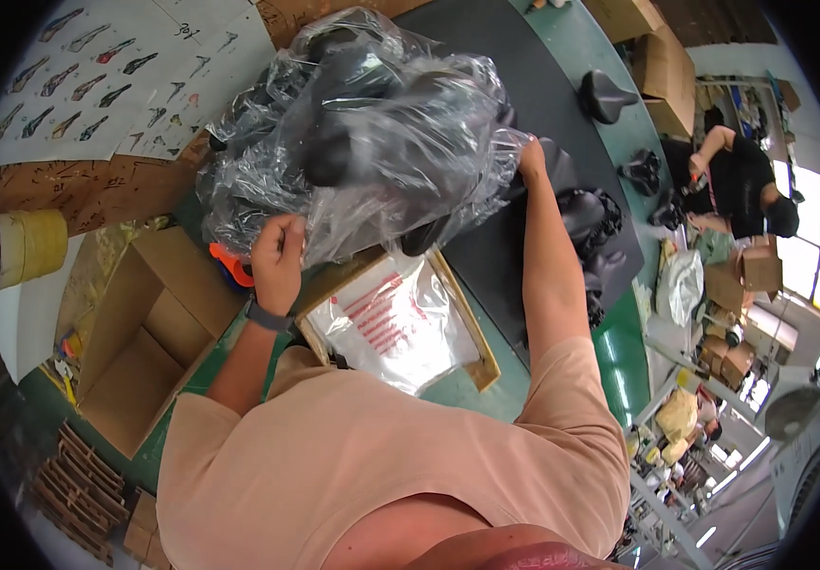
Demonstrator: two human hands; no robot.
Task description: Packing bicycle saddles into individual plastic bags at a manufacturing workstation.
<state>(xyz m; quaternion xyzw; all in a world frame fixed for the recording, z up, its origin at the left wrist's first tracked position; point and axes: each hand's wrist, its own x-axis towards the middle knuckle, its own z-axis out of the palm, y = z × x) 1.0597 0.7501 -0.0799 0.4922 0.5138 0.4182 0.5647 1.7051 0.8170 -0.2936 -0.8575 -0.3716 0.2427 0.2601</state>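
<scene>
A large clear plastic bag point(410, 142) lies heaped over several black bicycle saddles point(329, 157) in front of me. My left hand point(279, 255) is closed on the bag's near left edge, fingers pinching the film. At its right side, my right hand point(531, 160) grips another part of the same plastic with the arm stretched out. Blur and glare on the film hide how many saddles are underneath. More black saddles point(586, 214) rest on the dark mat just right of my right forearm. An orange object point(231, 266), partly covered, sits beside my left hand.
Close to my body is a shallow wooden tray point(486, 366) of flat clear bags with red print. An open cardboard box point(149, 347) stands at left, near a yellow tape roll point(32, 249). Across the green table, a co-worker point(738, 180) handles a saddle.
</scene>
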